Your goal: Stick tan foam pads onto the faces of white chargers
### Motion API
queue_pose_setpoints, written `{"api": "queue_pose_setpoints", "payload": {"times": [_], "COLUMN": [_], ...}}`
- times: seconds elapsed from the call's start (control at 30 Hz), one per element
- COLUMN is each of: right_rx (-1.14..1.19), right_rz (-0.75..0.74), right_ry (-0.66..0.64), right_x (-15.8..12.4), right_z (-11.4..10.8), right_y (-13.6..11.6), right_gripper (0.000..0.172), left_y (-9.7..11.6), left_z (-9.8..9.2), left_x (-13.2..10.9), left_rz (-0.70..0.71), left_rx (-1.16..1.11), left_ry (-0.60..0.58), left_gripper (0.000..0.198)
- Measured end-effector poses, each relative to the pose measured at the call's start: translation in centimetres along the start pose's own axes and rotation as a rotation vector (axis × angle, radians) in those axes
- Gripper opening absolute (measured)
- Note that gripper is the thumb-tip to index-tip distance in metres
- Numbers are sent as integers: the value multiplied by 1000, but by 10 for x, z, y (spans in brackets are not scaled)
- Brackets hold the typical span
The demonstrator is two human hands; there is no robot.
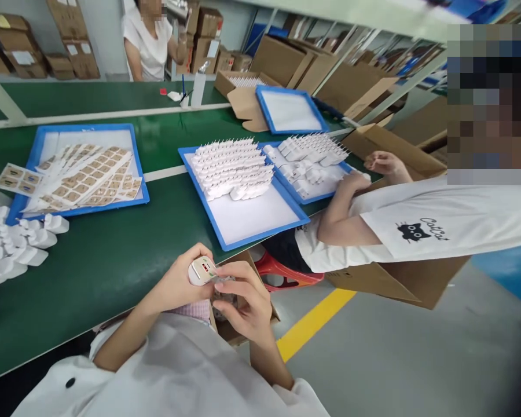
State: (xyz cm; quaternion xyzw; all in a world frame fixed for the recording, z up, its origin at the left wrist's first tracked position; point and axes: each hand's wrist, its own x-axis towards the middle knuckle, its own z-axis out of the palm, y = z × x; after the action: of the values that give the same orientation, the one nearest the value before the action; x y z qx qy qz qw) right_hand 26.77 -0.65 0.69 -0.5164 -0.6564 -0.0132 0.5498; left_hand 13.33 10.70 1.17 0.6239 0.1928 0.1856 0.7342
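Note:
My left hand (178, 284) grips a white power adapter (202, 271), whose end face shows a reddish port and a dark port. My right hand (243, 295) closes around the adapter's far end from the other side, and its fingers hide part of the body. Both hands are just above the front edge of a green workbench (91, 301). To their left lies a heap of white adapters (8, 249). Ahead, a blue-rimmed tray (269, 234) holds rows of white adapters with metal pins.
A co-worker in a white cat-print T-shirt (417, 231) reaches over a second adapter tray (312, 168). Sheets of tan labels lie on a blue tray (139, 174) at left. A cardboard box (243, 324) and red stool (282, 272) sit below the bench's edge. Stacked cartons stand behind.

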Motion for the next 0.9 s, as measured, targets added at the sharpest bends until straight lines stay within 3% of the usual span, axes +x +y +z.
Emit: {"api": "queue_pose_setpoints", "payload": {"times": [0.3, 0.57, 0.77, 0.9], "right_rx": [-39, -11, -13, 4], "right_rz": [3, 12, 30, 31], "right_ry": [-114, -126, -150, -94], "right_x": [3, -4, -6, -7], "right_z": [7, 7, 6, 6], "right_y": [-23, -22, -22, -20], "right_gripper": [16, 25, 22, 24], "left_y": [8, 6, 7, 7], "left_z": [-5, -5, -4, -1], "left_x": [-18, -21, -20, -19], "left_rz": [-59, -90, -101, -109], "left_rx": [114, 177, 214, 209], "left_ry": [-143, -149, -151, -104], "left_gripper": [40, 40, 38, 40]}}
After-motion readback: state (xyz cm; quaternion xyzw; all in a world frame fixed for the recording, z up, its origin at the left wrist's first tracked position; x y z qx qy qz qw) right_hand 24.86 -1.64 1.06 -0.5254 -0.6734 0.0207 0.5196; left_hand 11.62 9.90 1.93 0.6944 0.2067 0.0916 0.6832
